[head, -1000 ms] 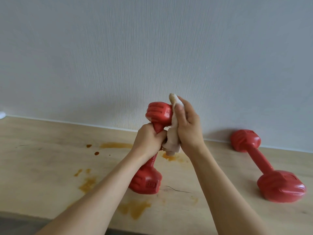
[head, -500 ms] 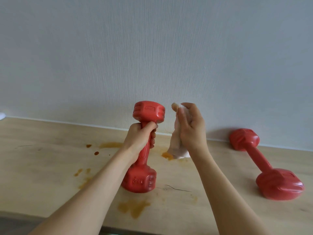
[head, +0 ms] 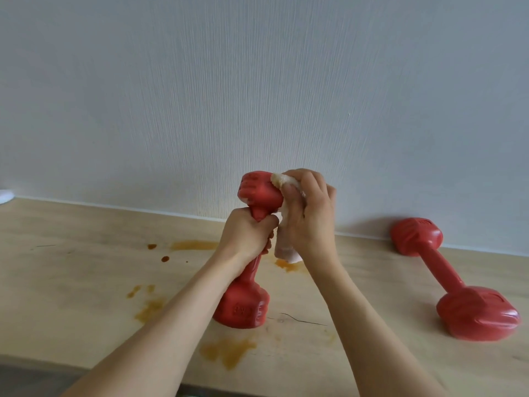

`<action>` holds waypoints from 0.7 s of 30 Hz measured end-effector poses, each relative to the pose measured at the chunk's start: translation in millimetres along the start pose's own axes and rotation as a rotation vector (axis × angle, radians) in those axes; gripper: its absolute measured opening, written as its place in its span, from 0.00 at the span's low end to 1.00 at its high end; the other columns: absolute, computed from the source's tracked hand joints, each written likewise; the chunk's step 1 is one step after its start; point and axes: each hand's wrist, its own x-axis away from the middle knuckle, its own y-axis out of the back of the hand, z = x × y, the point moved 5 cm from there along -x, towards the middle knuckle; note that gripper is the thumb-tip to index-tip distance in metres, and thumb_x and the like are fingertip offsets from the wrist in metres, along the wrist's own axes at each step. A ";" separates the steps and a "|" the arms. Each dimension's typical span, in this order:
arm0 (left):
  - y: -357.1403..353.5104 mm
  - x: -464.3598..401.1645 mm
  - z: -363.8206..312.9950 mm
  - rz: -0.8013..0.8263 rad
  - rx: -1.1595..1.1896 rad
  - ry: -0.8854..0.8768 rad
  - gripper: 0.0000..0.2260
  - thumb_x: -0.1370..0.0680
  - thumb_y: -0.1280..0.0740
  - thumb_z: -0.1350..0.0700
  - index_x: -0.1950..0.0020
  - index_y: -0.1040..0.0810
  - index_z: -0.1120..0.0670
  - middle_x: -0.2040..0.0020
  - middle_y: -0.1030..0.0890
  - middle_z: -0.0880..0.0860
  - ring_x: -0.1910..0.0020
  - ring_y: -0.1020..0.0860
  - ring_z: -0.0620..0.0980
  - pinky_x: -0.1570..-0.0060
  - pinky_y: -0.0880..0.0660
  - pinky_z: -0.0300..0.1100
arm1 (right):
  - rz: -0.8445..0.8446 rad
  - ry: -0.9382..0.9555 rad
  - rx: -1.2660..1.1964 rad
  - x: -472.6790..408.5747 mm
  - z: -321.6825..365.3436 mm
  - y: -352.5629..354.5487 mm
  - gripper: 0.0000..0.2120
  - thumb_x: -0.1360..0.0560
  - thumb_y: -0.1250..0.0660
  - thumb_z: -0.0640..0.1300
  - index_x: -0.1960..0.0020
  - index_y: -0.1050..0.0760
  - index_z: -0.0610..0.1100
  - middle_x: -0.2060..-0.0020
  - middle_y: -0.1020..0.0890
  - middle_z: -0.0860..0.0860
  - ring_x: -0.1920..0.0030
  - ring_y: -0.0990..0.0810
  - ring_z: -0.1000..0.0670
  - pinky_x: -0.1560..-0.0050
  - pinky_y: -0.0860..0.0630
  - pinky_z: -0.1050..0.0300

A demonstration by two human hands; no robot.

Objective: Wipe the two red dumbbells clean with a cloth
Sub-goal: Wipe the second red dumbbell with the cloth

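Dumbbells, two, red, are on a pale wooden bench (head: pixel 71 282) that runs along a light textured wall (head: pixel 257 81). The free dumbbell (head: pixel 446 276) lies on its side at the right of the bench, its far head near the wall and its near head toward the front edge, well apart from both hands. The held dumbbell (head: pixel 246 299) stands roughly upright at the centre, tilted slightly, its lower head resting on the bench. The left hand (head: pixel 246 236) is clamped round the handle just below the upper head, fingers curled fully about it. The right hand (head: pixel 309 213) grips a pale cloth (head: pixel 286 250), fingers curled over it, and presses the cloth against the right side of the upper head; a fold of cloth shows at the top and its tail hangs below the palm. Brown stains (head: pixel 229 351) mark the bench at the left, near the wall, and at the front edge.
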 end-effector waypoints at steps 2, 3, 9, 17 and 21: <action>-0.6 -0.7 1.0 0.004 -0.010 -0.007 0.12 0.27 0.36 0.62 0.71 0.27 0.58 0.77 0.27 0.54 0.80 0.29 0.48 0.75 0.31 0.37 | 0.015 -0.036 -0.065 -2.2 -2.4 2.7 0.03 0.22 0.39 0.49 0.53 0.28 0.55 0.54 0.26 0.62 0.50 0.30 0.54 0.48 0.34 0.60; -0.4 -0.9 1.5 0.005 -0.007 -0.010 0.12 0.27 0.35 0.62 0.71 0.26 0.58 0.77 0.27 0.54 0.80 0.29 0.49 0.75 0.32 0.37 | 0.017 -0.061 -0.091 -3.8 -6.6 4.5 0.03 0.22 0.40 0.49 0.53 0.28 0.55 0.54 0.25 0.60 0.51 0.27 0.53 0.49 0.32 0.60; 4.3 0.2 0.4 -0.005 0.064 0.003 0.12 0.27 0.35 0.64 0.71 0.27 0.58 0.77 0.29 0.52 0.80 0.31 0.48 0.77 0.33 0.36 | 0.038 -0.169 -0.049 0.1 -23.5 8.5 0.07 0.20 0.42 0.39 0.50 0.26 0.40 0.49 0.30 0.50 0.55 0.28 0.57 0.56 0.35 0.78; 11.9 1.9 0.4 -0.068 0.127 0.065 0.11 0.27 0.35 0.62 0.70 0.26 0.59 0.77 0.28 0.52 0.80 0.31 0.48 0.77 0.32 0.36 | 0.069 0.142 0.030 6.1 7.3 -4.3 0.06 0.21 0.43 0.44 0.51 0.27 0.47 0.52 0.28 0.56 0.54 0.24 0.48 0.53 0.28 0.55; 12.3 4.0 -2.0 -0.054 0.114 0.032 0.09 0.28 0.34 0.63 0.69 0.26 0.59 0.76 0.30 0.53 0.80 0.32 0.48 0.78 0.33 0.36 | 0.125 -0.035 -0.021 7.3 -13.2 -1.9 0.06 0.23 0.47 0.47 0.54 0.31 0.50 0.57 0.24 0.50 0.60 0.25 0.53 0.60 0.30 0.58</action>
